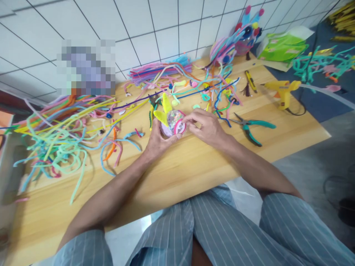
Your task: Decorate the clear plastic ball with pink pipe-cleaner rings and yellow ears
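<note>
My left hand [156,142] cups a small clear ball [172,123] from below; the ball carries yellow fuzzy loops on top and a pink pipe-cleaner ring round its side. My right hand [206,127] comes in from the right, fingers pinched against the pink ring at the ball's edge. Both hands hover just above the wooden table [180,173], near its middle. What lies inside the ball is too small to tell.
Heaps of coloured pipe cleaners [63,136] cover the left and back of the table. Teal-handled pliers [249,127] lie right of my right hand. A yellow glue gun [283,92] sits far right, a finished pipe-cleaner figure [244,33] at the back.
</note>
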A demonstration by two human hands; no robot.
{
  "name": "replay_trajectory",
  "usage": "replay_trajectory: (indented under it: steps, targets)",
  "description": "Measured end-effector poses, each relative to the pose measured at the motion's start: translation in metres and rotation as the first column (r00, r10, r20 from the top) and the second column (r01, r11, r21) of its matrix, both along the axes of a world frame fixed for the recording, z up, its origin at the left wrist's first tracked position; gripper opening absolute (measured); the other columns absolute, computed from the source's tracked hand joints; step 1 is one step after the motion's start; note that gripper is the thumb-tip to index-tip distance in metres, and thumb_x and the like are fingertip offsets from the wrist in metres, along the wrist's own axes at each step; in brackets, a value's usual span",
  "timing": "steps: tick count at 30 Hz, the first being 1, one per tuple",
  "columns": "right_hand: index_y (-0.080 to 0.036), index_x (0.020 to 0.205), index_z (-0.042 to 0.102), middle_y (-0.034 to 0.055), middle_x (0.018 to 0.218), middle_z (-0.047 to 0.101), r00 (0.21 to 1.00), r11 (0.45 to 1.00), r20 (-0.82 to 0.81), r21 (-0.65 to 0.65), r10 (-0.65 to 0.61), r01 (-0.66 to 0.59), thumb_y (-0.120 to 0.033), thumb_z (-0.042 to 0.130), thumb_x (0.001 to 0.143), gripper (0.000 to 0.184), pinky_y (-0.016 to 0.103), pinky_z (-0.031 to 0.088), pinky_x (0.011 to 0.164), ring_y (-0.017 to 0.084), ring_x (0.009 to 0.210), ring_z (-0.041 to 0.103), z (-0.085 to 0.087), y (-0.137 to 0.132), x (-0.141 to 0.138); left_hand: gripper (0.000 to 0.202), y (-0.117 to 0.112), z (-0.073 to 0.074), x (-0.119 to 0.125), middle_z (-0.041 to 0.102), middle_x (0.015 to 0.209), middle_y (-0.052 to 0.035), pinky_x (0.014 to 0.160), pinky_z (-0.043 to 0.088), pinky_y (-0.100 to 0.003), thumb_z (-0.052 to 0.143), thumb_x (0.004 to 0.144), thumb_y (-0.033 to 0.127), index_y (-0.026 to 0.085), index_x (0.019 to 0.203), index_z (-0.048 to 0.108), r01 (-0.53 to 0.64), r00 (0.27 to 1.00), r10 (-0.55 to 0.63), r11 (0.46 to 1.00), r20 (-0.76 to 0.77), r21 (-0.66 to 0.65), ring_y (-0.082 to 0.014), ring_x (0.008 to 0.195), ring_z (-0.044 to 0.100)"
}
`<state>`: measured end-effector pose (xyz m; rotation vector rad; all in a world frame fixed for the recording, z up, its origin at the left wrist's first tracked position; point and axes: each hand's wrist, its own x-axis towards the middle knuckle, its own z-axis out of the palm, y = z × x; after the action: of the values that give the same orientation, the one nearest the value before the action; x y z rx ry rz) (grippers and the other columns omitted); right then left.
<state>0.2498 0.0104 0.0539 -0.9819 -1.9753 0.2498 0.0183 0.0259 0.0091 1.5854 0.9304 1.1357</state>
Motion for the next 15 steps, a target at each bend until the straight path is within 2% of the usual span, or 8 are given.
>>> replay_trajectory:
  steps: [5,9,12,15]
  targets:
    - [-0.022,0.103,0.077,-0.0007,0.086,0.068,1.0,0.999,-0.023,-0.042,0.012,-0.013,-0.009,0.062,0.093,0.022,0.027,0.046,0.073,0.014,0.077,0.061,-0.004,0.005,0.002,0.082,0.002,0.001,-0.002,0.065,0.127,-0.0086,0.105,0.059,-0.045,0.098,0.072,0.06,0.023,0.131,0.054,-0.011,0.997,0.012,1.0,-0.074,0.026,-0.0253,0.115,0.069]
    - [-0.021,0.103,0.078,-0.0006,0.085,0.067,0.999,0.999,-0.034,-0.029,0.039,-0.04,-0.008,0.062,0.092,0.023,0.027,0.045,0.072,0.014,0.076,0.06,-0.006,0.01,0.004,0.093,0.003,0.003,0.0,0.064,0.127,-0.0088,0.106,0.058,-0.045,0.101,0.065,0.061,0.023,0.134,0.052,0.011,0.999,-0.011,1.0,-0.042,0.0,-0.0261,0.116,0.068]
    - [-0.021,0.102,0.078,-0.0009,0.085,0.066,0.997,0.997,-0.026,-0.026,0.066,-0.067,-0.007,0.062,0.091,0.024,0.027,0.044,0.071,0.014,0.075,0.059,-0.007,0.013,0.007,0.1,0.003,0.008,-0.003,0.064,0.128,-0.0084,0.106,0.058,-0.044,0.103,0.06,0.063,0.024,0.136,0.05,0.054,0.998,-0.055,0.997,-0.017,-0.062,-0.0274,0.118,0.069]
    - [-0.022,0.102,0.077,-0.0002,0.086,0.067,0.996,0.995,-0.019,-0.032,0.089,-0.09,-0.006,0.061,0.092,0.025,0.027,0.046,0.073,0.015,0.078,0.061,-0.007,0.016,0.008,0.093,0.003,0.017,-0.014,0.064,0.131,-0.0094,0.11,0.055,-0.045,0.098,0.066,0.069,0.024,0.133,0.052,0.129,0.99,-0.134,0.985,-0.041,-0.112,-0.0306,0.127,0.066]
